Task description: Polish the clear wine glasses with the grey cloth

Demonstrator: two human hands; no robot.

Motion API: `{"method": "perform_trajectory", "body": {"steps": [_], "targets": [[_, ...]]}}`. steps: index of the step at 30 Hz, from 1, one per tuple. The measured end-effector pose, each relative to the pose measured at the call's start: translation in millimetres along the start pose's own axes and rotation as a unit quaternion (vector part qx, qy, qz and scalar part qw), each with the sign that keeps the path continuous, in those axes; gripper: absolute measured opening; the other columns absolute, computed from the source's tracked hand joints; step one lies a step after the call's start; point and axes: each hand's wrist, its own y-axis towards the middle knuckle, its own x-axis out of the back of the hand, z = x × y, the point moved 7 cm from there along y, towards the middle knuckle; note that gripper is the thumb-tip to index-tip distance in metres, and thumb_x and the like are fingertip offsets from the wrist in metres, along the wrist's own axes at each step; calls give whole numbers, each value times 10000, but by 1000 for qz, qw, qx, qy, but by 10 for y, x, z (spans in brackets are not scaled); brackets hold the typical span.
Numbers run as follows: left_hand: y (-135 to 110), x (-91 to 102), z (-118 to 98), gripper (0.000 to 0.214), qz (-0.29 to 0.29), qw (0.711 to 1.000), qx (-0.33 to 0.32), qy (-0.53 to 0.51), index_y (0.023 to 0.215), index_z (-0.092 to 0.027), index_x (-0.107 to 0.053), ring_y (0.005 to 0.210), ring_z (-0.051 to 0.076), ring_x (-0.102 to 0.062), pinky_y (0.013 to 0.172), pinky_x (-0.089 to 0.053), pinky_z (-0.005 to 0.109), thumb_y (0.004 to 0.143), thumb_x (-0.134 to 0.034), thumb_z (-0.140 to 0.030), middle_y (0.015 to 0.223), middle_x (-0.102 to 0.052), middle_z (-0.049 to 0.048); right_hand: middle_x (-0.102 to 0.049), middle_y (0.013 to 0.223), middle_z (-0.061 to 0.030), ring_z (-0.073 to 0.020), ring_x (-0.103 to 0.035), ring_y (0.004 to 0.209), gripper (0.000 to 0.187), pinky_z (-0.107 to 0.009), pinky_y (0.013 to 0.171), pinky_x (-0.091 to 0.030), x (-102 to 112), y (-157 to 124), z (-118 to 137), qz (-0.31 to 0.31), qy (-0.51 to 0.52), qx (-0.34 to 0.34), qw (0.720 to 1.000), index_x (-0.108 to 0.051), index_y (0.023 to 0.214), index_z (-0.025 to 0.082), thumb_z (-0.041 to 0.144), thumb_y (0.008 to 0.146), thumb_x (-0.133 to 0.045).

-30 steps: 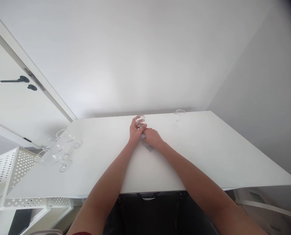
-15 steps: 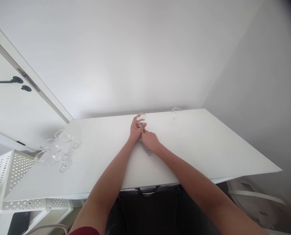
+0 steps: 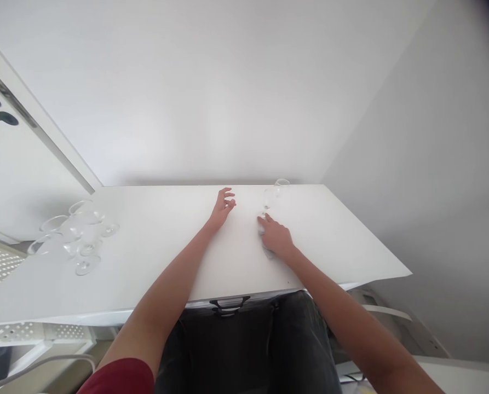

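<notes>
My right hand [image 3: 277, 235] is on the right-centre of the white table [image 3: 178, 241], thumb and index finger pinched at the stem of a clear stemmed glass [image 3: 267, 199]. A greyish piece [image 3: 268, 251], perhaps cloth or shadow, shows below that hand; I cannot make it out. Just behind the held glass stands another clear glass [image 3: 282, 186], near the table's back edge. My left hand [image 3: 224, 207] is to the left, its fingers apart and slightly curled, holding nothing. The faint outlines of the glass near my right fingers are partly hidden.
Several clear stemmed glasses [image 3: 74, 230] stand grouped at the table's left end. A white perforated basket [image 3: 0, 262] is beyond that end. A wall [image 3: 211, 98] runs along the back. A door [image 3: 14, 153] is at the left.
My left hand has let go of the glass and is now apart from it. My right hand has moved right with the glass, closer to the other glass at the back. The view has shifted.
</notes>
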Motion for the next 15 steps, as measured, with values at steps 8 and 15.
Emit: {"method": "perform_trajectory", "body": {"steps": [8, 15], "targets": [[6, 4, 64, 419, -8, 999, 37, 13, 1227, -303, -614, 929, 177, -647, 826, -481, 331, 985, -511, -629, 1233, -614, 67, -314, 1722, -39, -328, -647, 1248, 695, -503, 986, -539, 79, -43, -609, -4, -13, -51, 999, -413, 1604, 321, 210, 919, -440], [20, 37, 91, 484, -36, 999, 30, 14, 875, -244, -635, 789, 164, -571, 728, -478, 331, 970, -491, -696, 1030, -560, 64, -332, 1711, -85, -331, -643, 1259, 632, -498, 997, -526, 78, 61, -620, -22, -19, -64, 998, -423, 1600, 301, 272, 969, -416]]}}
